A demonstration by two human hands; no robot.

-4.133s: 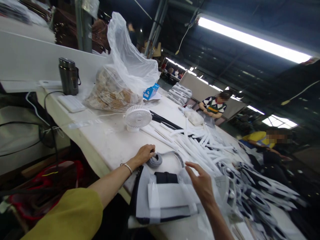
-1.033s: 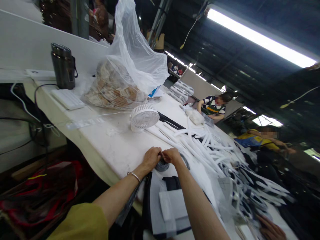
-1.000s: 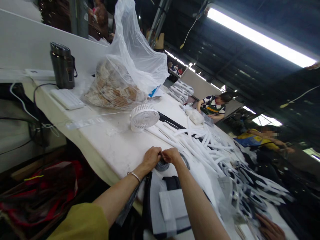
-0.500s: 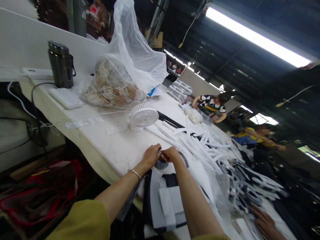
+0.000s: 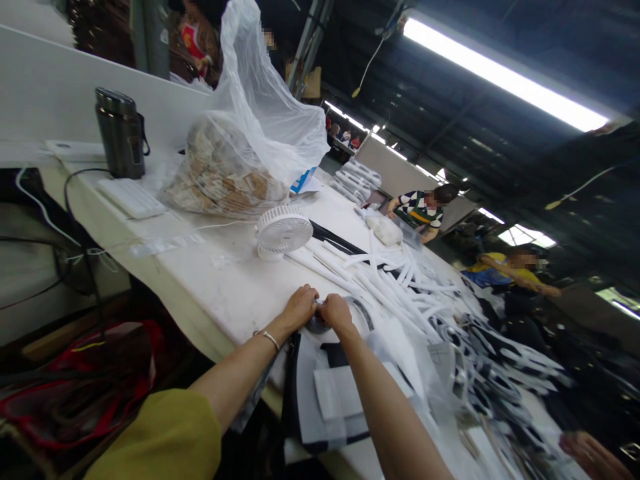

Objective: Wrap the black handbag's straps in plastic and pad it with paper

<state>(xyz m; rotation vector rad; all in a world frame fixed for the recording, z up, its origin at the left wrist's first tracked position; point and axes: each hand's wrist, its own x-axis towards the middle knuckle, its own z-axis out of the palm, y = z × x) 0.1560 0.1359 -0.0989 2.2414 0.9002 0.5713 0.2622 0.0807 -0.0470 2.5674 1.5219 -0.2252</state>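
My left hand (image 5: 300, 307) and my right hand (image 5: 335, 312) meet over the white table, fingers closed in a pinch against each other. What lies between the fingertips is too small and hidden to make out. Just beneath them is a dark grey round roll (image 5: 316, 325), mostly covered by the hands. A shiny ring-shaped roll (image 5: 369, 315) lies to the right of my right hand. Under my forearms rests a dark-edged grey piece (image 5: 304, 393) in clear plastic, with a white rectangle (image 5: 336, 392) on it.
Beyond my hands stand a small white fan (image 5: 284, 232), a plastic bag of brown scraps (image 5: 225, 173) and a dark flask (image 5: 119, 137). White strips (image 5: 370, 280) and grey-and-white cut pieces (image 5: 490, 360) spread rightward. A co-worker's hand (image 5: 593, 453) is at lower right; other people work further back.
My two hands have shifted slightly, the right one turning so that it covers more of the dark roll. The co-worker's hand at lower right has moved further right.
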